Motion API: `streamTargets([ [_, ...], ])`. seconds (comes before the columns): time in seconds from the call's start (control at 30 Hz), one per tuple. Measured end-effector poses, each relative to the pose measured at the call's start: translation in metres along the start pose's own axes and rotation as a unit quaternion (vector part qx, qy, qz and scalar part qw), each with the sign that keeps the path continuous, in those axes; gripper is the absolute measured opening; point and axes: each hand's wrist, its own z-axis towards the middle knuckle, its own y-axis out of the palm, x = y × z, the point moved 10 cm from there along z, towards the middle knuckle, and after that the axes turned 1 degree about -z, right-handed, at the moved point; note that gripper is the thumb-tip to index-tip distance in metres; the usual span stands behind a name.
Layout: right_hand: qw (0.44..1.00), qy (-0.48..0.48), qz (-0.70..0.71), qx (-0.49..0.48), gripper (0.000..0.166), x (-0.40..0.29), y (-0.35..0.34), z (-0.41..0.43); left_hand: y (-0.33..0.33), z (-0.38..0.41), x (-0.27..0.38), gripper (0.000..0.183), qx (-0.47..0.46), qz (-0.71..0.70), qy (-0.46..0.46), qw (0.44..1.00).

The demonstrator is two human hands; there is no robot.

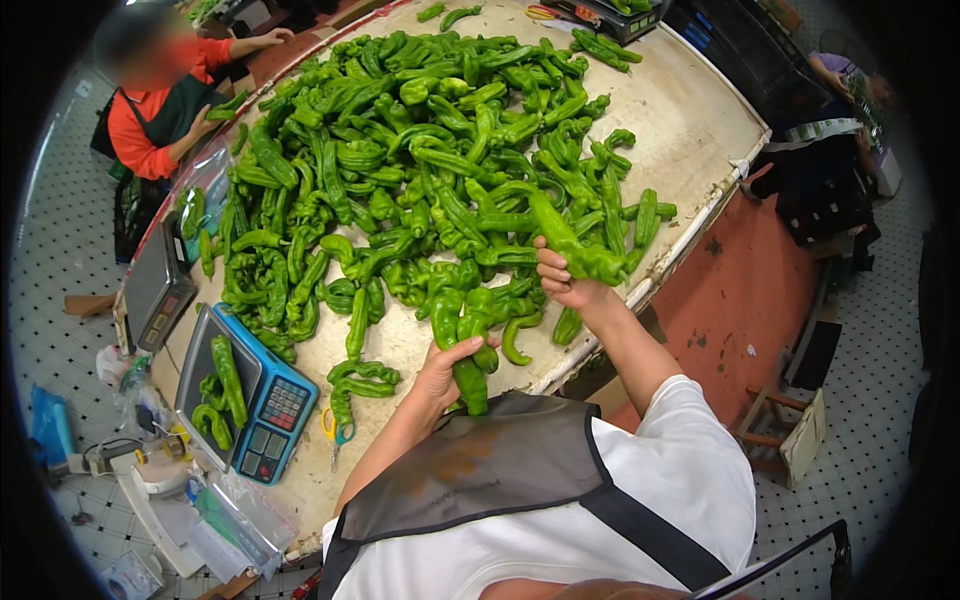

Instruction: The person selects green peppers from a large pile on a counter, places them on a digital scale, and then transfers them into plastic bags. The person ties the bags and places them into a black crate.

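Note:
Long green peppers (360, 150) lie in a wide, loose pile over the pale table. At its near edge my left hand (444, 371) grips green peppers (471, 386), thumb across them, close to my apron. My right hand (564, 279) is raised at the right side of the pile, fingers curled round a large green pepper (559, 229). To the left, a blue digital scale (279, 405) carries a few green peppers (227, 379) on its metal pan. Scissors (335, 435) with yellow and teal handles lie on the table between the scale and my left forearm.
A grey scale (156, 285) stands at the left edge. Plastic bags (244, 510) lie at the lower left. Across the left edge stands a person in orange (142, 135) holding peppers. Another scale (626, 22) is at the far corner; a wooden stool (787, 435) stands right.

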Motion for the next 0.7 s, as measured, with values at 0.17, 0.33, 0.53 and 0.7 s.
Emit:
streamTargets([
  [0.17,0.994,0.003,0.068,0.083,0.033,0.001,-0.016,0.001,-0.001,0.000,0.002,0.039,0.003,-0.003,0.007,1.000],
  [0.33,0.994,-0.001,0.045,0.104,0.037,-0.001,-0.006,0.001,-0.004,0.000,0.002,0.037,0.010,-0.005,0.003,1.000],
  [0.53,0.920,-0.151,-0.341,0.122,0.036,-0.046,0.038,-0.004,-0.007,0.003,0.003,0.034,0.020,-0.018,0.006,1.000],
  [0.7,0.517,-0.343,-0.783,-0.027,0.042,-0.029,0.155,-0.020,-0.024,0.013,0.001,0.046,0.027,-0.053,0.017,0.998],
])
